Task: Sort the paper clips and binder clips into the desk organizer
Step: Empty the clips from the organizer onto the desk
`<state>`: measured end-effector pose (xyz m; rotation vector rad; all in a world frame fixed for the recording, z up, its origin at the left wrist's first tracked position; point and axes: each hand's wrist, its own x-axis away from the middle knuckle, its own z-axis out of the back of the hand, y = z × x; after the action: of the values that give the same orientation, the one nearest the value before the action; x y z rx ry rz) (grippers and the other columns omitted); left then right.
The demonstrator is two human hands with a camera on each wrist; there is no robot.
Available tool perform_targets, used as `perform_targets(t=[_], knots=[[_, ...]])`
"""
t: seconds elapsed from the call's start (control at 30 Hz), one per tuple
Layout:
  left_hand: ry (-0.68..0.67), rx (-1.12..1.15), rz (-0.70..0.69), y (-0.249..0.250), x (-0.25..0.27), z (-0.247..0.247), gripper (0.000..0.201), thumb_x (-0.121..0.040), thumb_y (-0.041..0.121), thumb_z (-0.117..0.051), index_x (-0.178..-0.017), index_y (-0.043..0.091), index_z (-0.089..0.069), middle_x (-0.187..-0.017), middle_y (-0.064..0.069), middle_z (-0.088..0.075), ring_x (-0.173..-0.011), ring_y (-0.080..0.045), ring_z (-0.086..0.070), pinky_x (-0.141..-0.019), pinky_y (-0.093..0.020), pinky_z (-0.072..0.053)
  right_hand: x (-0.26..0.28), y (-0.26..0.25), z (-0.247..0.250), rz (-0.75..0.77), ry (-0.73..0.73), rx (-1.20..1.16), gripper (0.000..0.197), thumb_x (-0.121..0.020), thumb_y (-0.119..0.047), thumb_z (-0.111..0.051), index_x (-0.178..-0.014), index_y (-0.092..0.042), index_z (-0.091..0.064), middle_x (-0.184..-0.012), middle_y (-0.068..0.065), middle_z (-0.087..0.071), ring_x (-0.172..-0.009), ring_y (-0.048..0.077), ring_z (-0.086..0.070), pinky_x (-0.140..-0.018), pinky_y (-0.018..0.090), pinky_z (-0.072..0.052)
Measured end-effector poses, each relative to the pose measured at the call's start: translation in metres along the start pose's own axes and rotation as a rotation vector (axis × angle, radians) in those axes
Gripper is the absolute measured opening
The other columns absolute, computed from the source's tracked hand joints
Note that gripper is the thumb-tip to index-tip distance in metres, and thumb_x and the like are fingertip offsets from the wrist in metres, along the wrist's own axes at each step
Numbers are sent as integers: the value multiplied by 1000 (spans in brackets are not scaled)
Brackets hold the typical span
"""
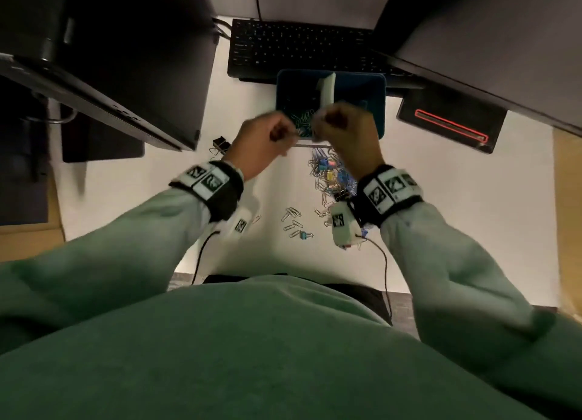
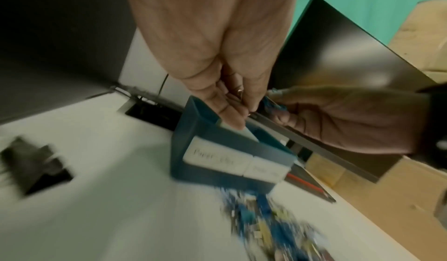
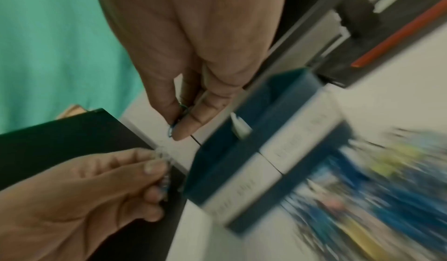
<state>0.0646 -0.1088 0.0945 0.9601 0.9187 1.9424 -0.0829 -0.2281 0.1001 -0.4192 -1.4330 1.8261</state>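
The blue desk organizer stands before the keyboard, split by a white divider; its left compartment holds several paper clips. Both hands hover over its front edge, close together. My left hand pinches a small cluster of paper clips. In my right hand, thumb and forefinger pinch blue-green paper clips. A mixed pile of paper clips and coloured binder clips lies on the desk below the organizer. The wrist views are blurred.
A black binder clip lies left of the hands, and loose paper clips lie near the desk's front. A black keyboard sits behind the organizer. Monitors overhang both sides; a black device with a red line is at right.
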Motion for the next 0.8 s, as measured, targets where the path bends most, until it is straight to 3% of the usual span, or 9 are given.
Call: perform_targets(t=[0.1, 0.2, 0.3, 0.33, 0.4, 0.53, 0.6, 0.67, 0.8], knots=[[66, -109, 2, 14, -39, -1, 13, -86, 17, -67, -98, 11, -66, -91, -5, -70, -81, -18, -67, -75, -29, -56, -46, -16, -9, 35, 15, 277, 9, -87, -10, -64, -93, -9, -69, -82, -3, -68, -71, 9, -64, -70, 11, -51], [94, -245, -37, 10, -47, -2, 27, -84, 13, -67, -111, 14, -63, -108, -6, -64, -93, -18, -63, -85, -26, -50, -59, -9, -17, 17, -133, 554, 17, -88, -11, -60, -102, -10, -69, -101, 5, -67, -91, 18, -65, -82, 24, -51], [137, -271, -70, -8, -13, 3, 26, -84, 10, -67, -108, 15, -58, -102, -1, -55, -82, -13, -55, -76, -22, -44, -28, 2, -10, 108, -57, 602, 23, -89, -9, -57, -111, -7, -64, -113, 13, -60, -99, 27, -61, -78, 30, -48], [103, -307, -64, -22, 4, 4, 19, -84, 12, -67, -100, 14, -57, -95, -1, -57, -77, -14, -54, -72, -25, -45, -11, 10, -8, 143, -28, 594, 17, -89, -7, -57, -105, -6, -63, -108, 14, -60, -93, 27, -61, -72, 27, -45], [-47, -418, 13, -56, 42, 4, 14, -84, 15, -69, -89, 14, -55, -83, -1, -58, -72, -18, -55, -67, -29, -44, 29, 34, -6, 128, -116, 672, 10, -90, -9, -59, -100, -9, -62, -103, 11, -62, -88, 24, -63, -71, 25, -46], [-326, -554, 101, -109, 88, -10, 20, -82, 15, -70, -89, 13, -52, -86, -2, -51, -77, -27, -57, -70, -34, -45, 85, 87, -5, 16, -405, 945, 31, -86, -22, -67, -114, -13, -57, -119, 7, -56, -106, 23, -57, -85, 34, -54], [-320, -526, 74, -110, 89, -24, 14, -86, 16, -65, -87, 13, -51, -88, -5, -53, -76, -27, -56, -71, -36, -47, 92, 98, -8, 29, -410, 981, 36, -84, -22, -70, -116, -11, -56, -121, 8, -56, -109, 25, -56, -84, 38, -56], [-301, -497, 58, -101, 80, -41, 10, -91, 18, -59, -88, 10, -55, -91, -8, -55, -78, -26, -56, -70, -31, -43, 90, 102, -13, 81, -374, 969, 30, -87, -20, -67, -112, -8, -59, -117, 10, -59, -106, 26, -58, -83, 39, -57], [-345, -489, 65, -82, 67, -70, 25, -87, 22, -66, -102, 8, -52, -103, -9, -50, -87, -27, -57, -76, -32, -43, 81, 94, -24, 193, -409, 950, 13, -91, -11, -59, -104, -6, -61, -106, 11, -62, -94, 28, -61, -77, 37, -57]])
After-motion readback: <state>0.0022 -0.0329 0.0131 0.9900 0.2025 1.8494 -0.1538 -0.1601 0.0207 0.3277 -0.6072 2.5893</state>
